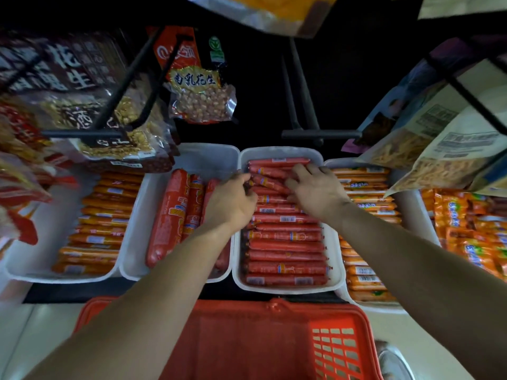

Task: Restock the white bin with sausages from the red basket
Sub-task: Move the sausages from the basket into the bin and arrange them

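A white bin [279,152] in the middle of the shelf is packed with red sausages [285,245] lying crosswise in a stack. Both my hands reach into its far half. My left hand [233,201] grips the left end of a tilted red sausage [270,182], and my right hand [315,190] presses its fingers on the right end of the same sausage. The red basket [247,344] sits below, at the near edge; its inside looks bare where it shows between my forearms.
A white bin [208,157] of thick red sausages stands left of the middle bin, and bins of orange sausages [101,215] lie far left and right [365,272]. Hanging peanut bags [200,97] and snack bags [439,144] on black hooks overhang the bins' far ends.
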`<state>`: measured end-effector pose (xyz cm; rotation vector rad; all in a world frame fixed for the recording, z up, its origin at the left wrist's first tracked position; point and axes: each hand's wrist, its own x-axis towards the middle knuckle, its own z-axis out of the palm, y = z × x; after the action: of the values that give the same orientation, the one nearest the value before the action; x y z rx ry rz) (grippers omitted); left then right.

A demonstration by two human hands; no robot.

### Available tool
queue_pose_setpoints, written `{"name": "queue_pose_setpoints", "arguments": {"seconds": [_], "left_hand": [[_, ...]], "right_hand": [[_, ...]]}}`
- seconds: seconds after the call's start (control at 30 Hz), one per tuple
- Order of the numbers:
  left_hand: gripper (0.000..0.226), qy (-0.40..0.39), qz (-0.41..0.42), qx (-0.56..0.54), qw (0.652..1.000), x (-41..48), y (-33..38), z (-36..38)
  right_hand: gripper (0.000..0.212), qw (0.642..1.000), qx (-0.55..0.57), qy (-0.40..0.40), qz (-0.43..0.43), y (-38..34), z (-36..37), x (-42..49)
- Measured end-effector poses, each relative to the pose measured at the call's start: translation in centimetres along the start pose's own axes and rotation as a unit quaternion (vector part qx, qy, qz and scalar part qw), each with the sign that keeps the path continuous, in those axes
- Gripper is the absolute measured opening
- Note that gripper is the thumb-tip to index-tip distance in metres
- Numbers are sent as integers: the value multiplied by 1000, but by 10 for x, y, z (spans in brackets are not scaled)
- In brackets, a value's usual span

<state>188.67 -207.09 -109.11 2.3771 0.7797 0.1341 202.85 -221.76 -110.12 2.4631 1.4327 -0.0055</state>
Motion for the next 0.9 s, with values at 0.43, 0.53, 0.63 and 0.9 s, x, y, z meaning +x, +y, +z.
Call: {"name": "queue_pose_setpoints", "arguments": {"seconds": [0.43, 0.53, 0.63, 0.9], "left_hand": [[42, 15, 18, -35, 999, -15, -33, 4], [41, 19, 7, -29, 999, -32, -35, -13], [42, 23, 5, -7, 1000, -62, -38, -38], [51, -24, -32, 103, 994, -130, -96, -95]], "right_hand": [[56, 993, 19, -14, 116, -18, -5, 11], [49, 991, 58, -32, 114, -27, -28, -3], [35, 991, 96, -83, 43, -49, -62, -25], [40, 972, 135, -158, -106, -135, -104, -59]]}}
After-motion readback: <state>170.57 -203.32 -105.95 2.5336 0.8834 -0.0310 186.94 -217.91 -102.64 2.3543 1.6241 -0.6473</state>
